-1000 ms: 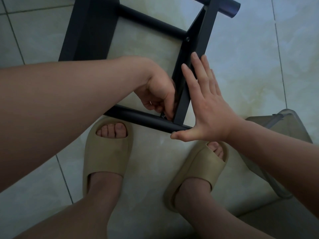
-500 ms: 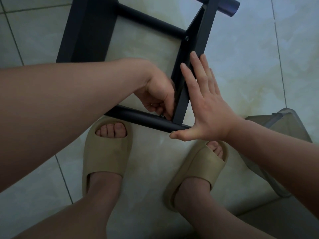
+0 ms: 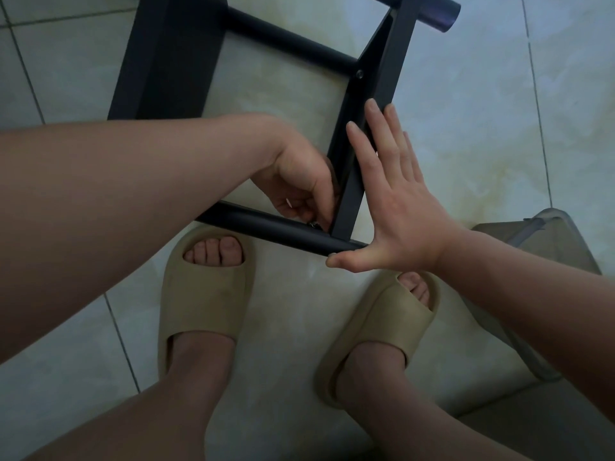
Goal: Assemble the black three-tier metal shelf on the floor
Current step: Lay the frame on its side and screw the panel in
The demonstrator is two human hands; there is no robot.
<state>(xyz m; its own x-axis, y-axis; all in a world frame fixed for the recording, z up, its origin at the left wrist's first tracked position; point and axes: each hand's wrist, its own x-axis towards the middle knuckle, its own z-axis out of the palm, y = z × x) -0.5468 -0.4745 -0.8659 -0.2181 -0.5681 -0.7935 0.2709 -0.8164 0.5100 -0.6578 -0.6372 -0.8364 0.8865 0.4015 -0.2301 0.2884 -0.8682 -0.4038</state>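
Pale tiled floor (image 3: 466, 128) all round, with the black shelf frame (image 3: 173, 61) sitting on it right in front of the person's beige slippers (image 3: 206, 294). Honestly, next to nothing has changed in the last second. Both hands are parked in the same spots as before, and the frame has only slid a hair.

The left hand (image 3: 299, 184) is curled in tight at the corner where the flat side bar (image 3: 382, 78) meets the round tube (image 3: 266, 224). Its fingertips pinch a small shiny fastener (image 3: 312, 223) right at that joint. I can't tell if it's a screw or a nut, it's too tiny.

The right hand (image 3: 399, 214) is flat, fingers straight, pressed against the outside of the side bar with the thumb hooked under the tube's end, just bracing.

My guess is this is slow finger-threading, so no visible movement probably means it's still mid-turn. The joint further up already has its screw (image 3: 359, 74) in, so this corner looks like the one in progress.
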